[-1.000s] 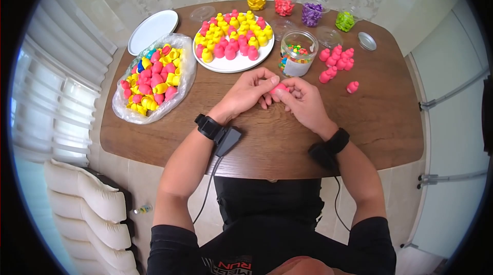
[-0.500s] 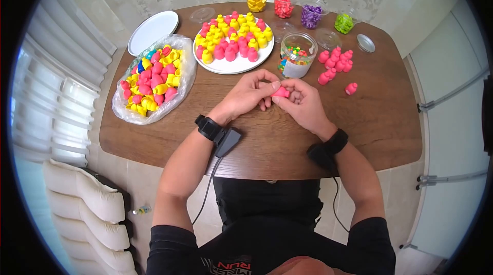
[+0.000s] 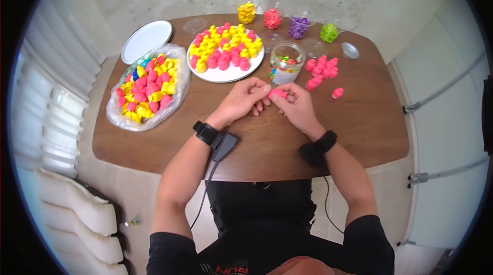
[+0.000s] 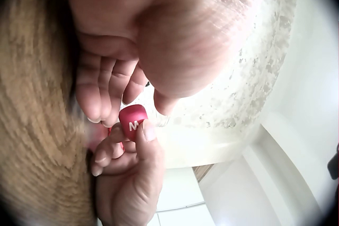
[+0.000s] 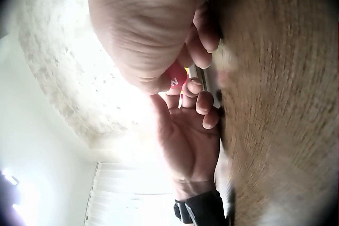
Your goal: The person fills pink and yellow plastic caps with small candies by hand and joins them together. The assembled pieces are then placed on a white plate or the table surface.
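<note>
Both hands meet over the table (image 3: pixel 267 146), just in front of a clear jar (image 3: pixel 285 69) of colourful candies. My right hand (image 3: pixel 299 106) pinches a small pink plastic bottle-shaped figure (image 3: pixel 278 93) between thumb and fingers. A white letter M shows on the pink figure (image 4: pixel 132 122) in the left wrist view. Close beside it is my left hand (image 3: pixel 243 99), its thumb tip at the figure's left side and its fingers loosely bent. In the right wrist view the left hand (image 5: pixel 190 141) has its palm turned up, and the right hand partly hides the figure.
A white plate (image 3: pixel 226 78) bears yellow and pink figures; left of it lies a plastic bag (image 3: pixel 181 77) of loose pink and yellow pieces. Several pink figures (image 3: pixel 322 67) stand at right. Cups of yellow (image 3: pixel 246 14), pink (image 3: pixel 272 20), purple (image 3: pixel 298 27) and green pieces (image 3: pixel 329 32) line the back.
The head view has tilted, so the table sits lower and further left. The left thumb has come away from the top of the pink figure, which stays in the right hand.
</note>
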{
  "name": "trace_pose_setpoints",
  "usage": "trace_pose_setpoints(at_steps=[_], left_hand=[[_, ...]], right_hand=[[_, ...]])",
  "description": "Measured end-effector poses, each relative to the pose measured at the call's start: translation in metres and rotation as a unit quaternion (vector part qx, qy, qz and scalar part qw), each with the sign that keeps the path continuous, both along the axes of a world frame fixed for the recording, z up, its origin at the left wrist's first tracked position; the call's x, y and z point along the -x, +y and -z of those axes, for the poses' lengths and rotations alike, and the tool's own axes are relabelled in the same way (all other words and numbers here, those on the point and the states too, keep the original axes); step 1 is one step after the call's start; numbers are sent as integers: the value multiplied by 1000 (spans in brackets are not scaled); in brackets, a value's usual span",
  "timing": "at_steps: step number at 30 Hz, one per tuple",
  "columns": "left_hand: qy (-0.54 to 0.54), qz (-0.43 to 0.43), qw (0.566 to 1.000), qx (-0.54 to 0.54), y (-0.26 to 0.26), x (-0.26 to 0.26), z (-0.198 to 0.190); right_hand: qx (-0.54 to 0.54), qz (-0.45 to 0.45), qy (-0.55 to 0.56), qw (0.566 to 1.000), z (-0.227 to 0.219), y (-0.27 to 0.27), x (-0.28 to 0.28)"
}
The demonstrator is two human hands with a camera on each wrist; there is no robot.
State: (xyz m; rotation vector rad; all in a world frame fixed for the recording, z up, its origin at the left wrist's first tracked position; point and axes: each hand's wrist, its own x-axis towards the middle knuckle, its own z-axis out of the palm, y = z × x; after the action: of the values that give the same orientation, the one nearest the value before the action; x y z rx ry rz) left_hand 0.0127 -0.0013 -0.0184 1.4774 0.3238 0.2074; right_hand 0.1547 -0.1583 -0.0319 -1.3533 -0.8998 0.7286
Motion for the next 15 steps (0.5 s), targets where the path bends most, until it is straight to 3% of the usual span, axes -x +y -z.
trace_pose_setpoints(at_steps=[4, 10, 12, 15], left_hand=[[-9, 5, 1000, 8, 1, -1, 4], [-13, -9, 1000, 12, 0, 1, 4], [-9, -5, 1000, 15, 1, -1, 4], [-7, -4, 1000, 7, 1, -1, 4]], right_hand=[[24, 13, -28, 999, -4, -2, -6], [99, 39, -154, 982, -78, -37, -19], [145, 60, -268, 951, -76, -47, -41], [243, 66, -446, 859, -87, -59, -49]])
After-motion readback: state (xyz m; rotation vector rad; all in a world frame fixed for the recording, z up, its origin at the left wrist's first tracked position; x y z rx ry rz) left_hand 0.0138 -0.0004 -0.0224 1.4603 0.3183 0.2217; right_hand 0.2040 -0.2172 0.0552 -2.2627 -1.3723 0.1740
